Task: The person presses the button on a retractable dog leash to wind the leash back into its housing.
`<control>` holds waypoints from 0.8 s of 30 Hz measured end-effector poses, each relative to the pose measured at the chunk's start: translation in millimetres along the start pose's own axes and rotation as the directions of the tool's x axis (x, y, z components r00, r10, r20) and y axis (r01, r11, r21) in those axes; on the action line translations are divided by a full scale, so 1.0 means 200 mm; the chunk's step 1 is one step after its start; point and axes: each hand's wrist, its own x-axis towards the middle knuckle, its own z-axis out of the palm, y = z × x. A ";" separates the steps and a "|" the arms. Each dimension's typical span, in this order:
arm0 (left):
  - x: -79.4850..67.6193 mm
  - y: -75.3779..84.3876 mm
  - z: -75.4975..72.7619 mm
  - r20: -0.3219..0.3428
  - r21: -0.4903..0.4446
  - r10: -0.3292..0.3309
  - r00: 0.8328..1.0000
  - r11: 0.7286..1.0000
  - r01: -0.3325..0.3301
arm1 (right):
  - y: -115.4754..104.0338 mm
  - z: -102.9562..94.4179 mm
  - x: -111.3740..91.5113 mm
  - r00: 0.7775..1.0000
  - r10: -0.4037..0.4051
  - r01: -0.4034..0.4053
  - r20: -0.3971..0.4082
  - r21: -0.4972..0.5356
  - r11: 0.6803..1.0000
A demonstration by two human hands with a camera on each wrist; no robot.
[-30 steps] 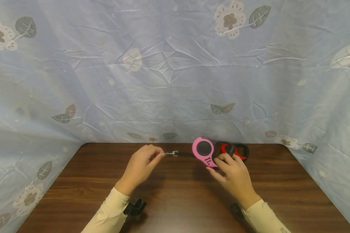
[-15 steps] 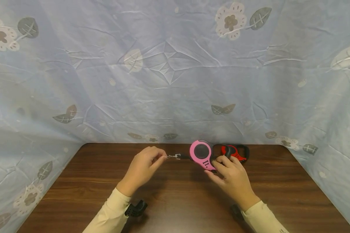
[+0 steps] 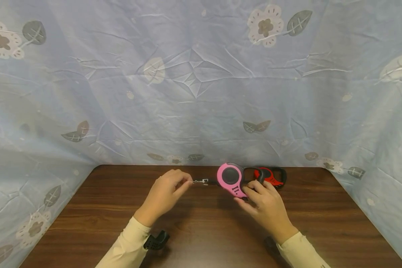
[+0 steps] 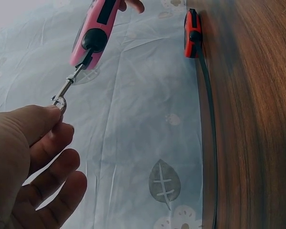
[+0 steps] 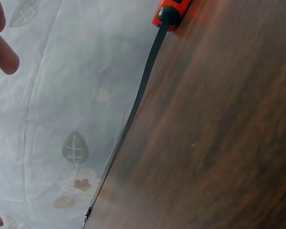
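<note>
Over the wooden table [image 3: 204, 227], the left hand [image 3: 165, 193] and right hand [image 3: 269, 204] are drawing slightly nearer each other than a second ago. The right is gripping the handle [image 3: 262, 176] of the pink retractable leash [image 3: 230, 175], holding it aloft before a red retractable leash [image 3: 271, 177]. The left is pinching the pink one's metal clip [image 4: 70, 79]. Steadying leash and clip seems the step in hand; the next move is probably needing both grips firm.

The left hand's [image 3: 164, 195] fingers [image 3: 181, 174] pinch a clip [image 3: 201, 181]; the right hand [image 3: 267, 203] grips a pink leash [image 3: 230, 176]. A red leash [image 3: 268, 175] lies near the tabletop's [image 3: 204, 230] far edge.
</note>
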 end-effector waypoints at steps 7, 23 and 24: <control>0.00 0.00 0.00 0.000 0.003 0.003 1.000 1.000 -0.003 | -0.01 0.01 -0.01 1.000 -0.008 0.008 0.006 0.006 1.000; -0.01 0.01 0.03 0.057 0.031 -0.028 0.998 0.999 0.027 | 0.00 0.00 -0.03 0.998 0.008 -0.008 0.070 0.001 1.000; -0.02 0.01 0.04 0.064 0.032 -0.033 0.997 0.999 0.031 | 0.00 0.01 -0.03 0.997 0.008 -0.008 0.081 0.003 1.000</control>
